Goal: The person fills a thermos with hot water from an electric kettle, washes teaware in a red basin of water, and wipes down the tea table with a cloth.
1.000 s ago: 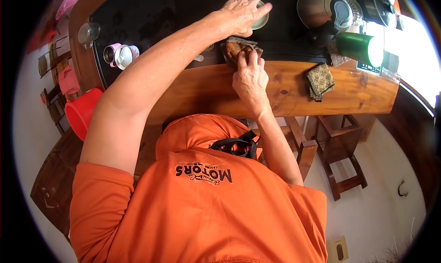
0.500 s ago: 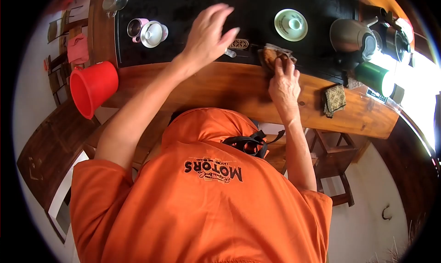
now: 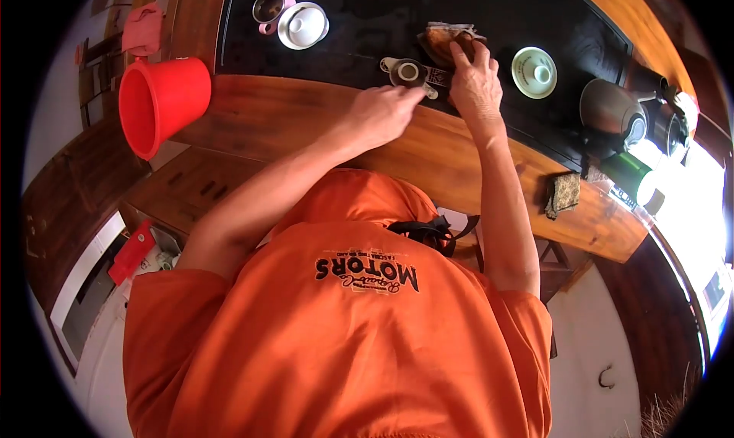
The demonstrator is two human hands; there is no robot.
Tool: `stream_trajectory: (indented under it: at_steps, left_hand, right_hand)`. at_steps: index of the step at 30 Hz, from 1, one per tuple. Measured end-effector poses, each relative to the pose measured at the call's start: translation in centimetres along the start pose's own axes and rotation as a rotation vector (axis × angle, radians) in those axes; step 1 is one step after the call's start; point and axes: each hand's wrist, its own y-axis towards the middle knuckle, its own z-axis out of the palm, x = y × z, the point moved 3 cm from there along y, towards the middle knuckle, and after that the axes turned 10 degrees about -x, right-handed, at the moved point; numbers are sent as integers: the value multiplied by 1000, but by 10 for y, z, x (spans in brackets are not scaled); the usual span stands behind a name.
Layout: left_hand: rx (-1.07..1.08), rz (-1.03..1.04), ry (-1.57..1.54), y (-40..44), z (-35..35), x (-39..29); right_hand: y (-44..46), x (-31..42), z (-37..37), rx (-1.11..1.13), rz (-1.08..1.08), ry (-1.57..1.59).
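Note:
My left hand (image 3: 386, 115) is at the near edge of the black tray, its fingers pinched at a small round tea strainer (image 3: 408, 73) with a pale ring. A patterned plate (image 3: 436, 76) lies just right of the strainer. Stretched over the tray, my right hand (image 3: 475, 82) has its fingers bent onto a crumpled brown cloth (image 3: 447, 39) and presses on it. To the right of that hand sits a pale green lidded bowl (image 3: 534, 73), touched by neither hand.
A pink cup (image 3: 269, 7) and a white lidded cup (image 3: 303, 25) stand at the tray's left. A red bucket (image 3: 164, 102) is at far left. On the right are a kettle (image 3: 612, 107), a green cylinder (image 3: 627, 174) and a folded patterned cloth (image 3: 563, 194).
My left hand left the green lidded bowl, passed open over the tray and came down at the strainer. My right hand moved the brown cloth farther onto the tray. The view has shifted.

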Motion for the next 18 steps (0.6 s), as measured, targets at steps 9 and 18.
stream_trajectory:
  at_steps: [9,18]
  left_hand:
    - [310,157,209,30,42,-2]
    - [284,38,184,20,27,-2]
  right_hand:
    - [2,-2,-3,97,30,3]
    - [1,-5,0,120,34,2]
